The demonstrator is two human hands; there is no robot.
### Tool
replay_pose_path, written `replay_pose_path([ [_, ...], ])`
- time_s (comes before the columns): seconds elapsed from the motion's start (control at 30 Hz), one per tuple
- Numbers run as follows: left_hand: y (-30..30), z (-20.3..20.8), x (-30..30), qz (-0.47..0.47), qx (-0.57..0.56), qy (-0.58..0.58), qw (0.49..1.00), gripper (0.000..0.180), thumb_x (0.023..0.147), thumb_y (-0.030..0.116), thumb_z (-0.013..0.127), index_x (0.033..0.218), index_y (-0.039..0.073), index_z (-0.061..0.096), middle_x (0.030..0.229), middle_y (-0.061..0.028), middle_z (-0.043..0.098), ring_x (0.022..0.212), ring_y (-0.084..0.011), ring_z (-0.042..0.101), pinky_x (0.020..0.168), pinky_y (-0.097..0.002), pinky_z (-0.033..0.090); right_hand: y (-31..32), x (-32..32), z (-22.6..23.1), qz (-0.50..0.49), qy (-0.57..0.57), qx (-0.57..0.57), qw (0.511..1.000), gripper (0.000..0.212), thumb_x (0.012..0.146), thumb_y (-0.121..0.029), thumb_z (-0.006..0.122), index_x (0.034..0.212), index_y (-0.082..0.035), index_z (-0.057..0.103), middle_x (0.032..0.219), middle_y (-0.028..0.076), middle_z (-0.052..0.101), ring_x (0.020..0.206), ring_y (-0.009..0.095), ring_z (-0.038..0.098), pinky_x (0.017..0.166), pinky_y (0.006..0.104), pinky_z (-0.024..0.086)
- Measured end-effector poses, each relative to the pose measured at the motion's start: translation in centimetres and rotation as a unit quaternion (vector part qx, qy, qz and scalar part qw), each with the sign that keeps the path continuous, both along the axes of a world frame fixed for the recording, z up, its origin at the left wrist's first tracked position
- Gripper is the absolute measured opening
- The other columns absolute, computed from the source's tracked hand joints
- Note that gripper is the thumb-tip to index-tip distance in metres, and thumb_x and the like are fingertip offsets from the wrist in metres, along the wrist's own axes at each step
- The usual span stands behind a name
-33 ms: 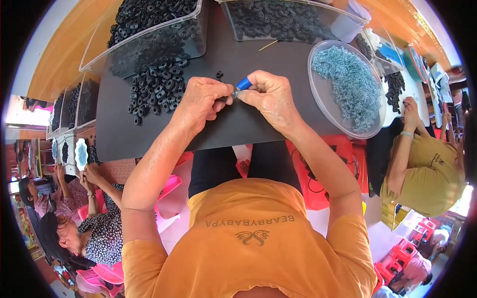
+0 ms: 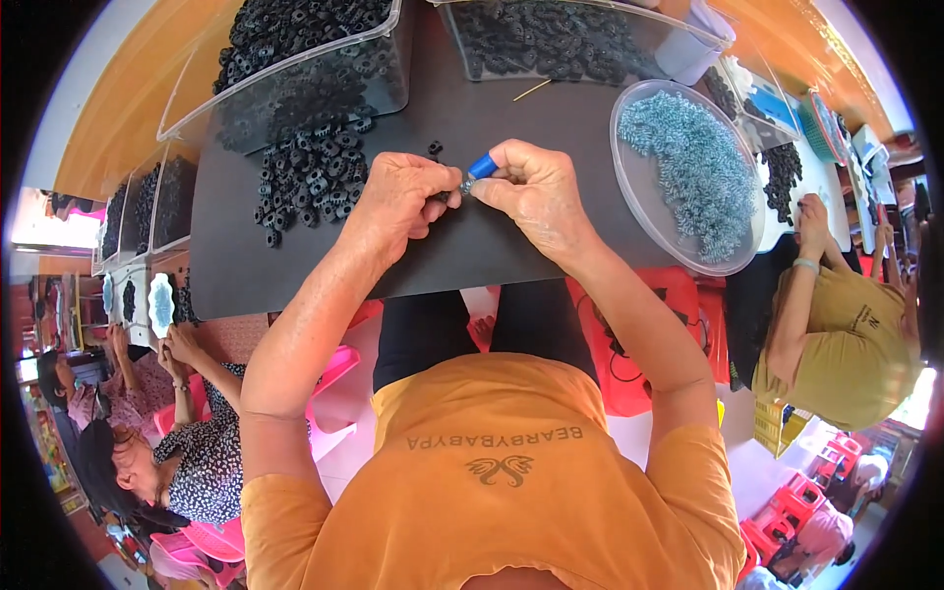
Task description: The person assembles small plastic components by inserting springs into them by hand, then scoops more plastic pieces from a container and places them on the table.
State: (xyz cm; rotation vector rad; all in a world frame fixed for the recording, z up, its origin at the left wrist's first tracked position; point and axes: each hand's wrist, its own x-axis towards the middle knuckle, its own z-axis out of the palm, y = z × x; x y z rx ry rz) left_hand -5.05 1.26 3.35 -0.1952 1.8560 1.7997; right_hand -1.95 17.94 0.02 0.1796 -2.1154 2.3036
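Over the dark table [image 2: 551,265], my two hands meet fingertip to fingertip. My left hand [image 2: 401,197] pinches a small black plastic part [image 2: 442,196], mostly hidden by the fingers. Between thumb and forefinger, my right hand [image 2: 539,197] holds a small shiny coil-like piece [image 2: 467,184] against that part. A blue cover [image 2: 483,166] wraps the right forefinger's tip. One loose black part [image 2: 435,147] lies just beyond the left fingers. To the left spreads a pile of black plastic parts [image 2: 313,177]. On the right, a clear round tray [image 2: 654,218] bears many shiny bluish coil-like pieces [image 2: 688,162].
Clear bins [image 2: 393,74] of black parts line the table's far side. A thin yellowish stick [image 2: 531,90] lies near them. Co-workers sit at the left [image 2: 202,462] and right [image 2: 836,334]. A red stool [image 2: 615,379] stands under the table's right side.
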Motion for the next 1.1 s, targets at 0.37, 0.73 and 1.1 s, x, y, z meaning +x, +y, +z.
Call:
replay_pose_path([
  [0.37,0.0,-0.9,1.7,-0.054,-0.036,0.207,0.976,0.017,0.083,0.013,0.068,0.092,0.0,0.064,0.057,0.0037,0.052,0.05,-0.0027,0.045,0.046,-0.0189,0.034,0.7,-0.2,0.3,-0.002,-0.027,-0.035,0.999,0.006,0.075,0.005,0.065,0.076,0.002,0.061,0.068,-0.001,0.06,0.061,0.003,0.05,0.051,0.0198,0.039],
  [0.73,0.0,-0.6,1.1,-0.008,0.018,0.069,0.997,0.017,0.086,0.016,0.066,0.081,0.0,0.063,0.061,0.001,0.052,0.046,-0.0055,0.041,0.042,-0.0191,0.028,-0.1,0.1,0.5,-0.005,-0.018,-0.052,0.998,0.006,0.076,0.007,0.064,0.079,0.002,0.062,0.072,0.002,0.063,0.064,0.004,0.053,0.055,0.0203,0.042],
  [1.1,-1.3,-0.5,0.8,-0.021,0.219,-0.192,0.956,0.024,0.088,0.021,0.063,0.075,0.003,0.056,0.051,0.0003,0.042,0.038,-0.0054,0.029,0.039,-0.0222,0.02,0.1,0.8,-1.1,-0.051,0.087,0.069,0.992,0.009,0.075,0.006,0.064,0.08,0.001,0.059,0.07,0.005,0.055,0.065,0.008,0.051,0.058,0.0246,0.042],
])
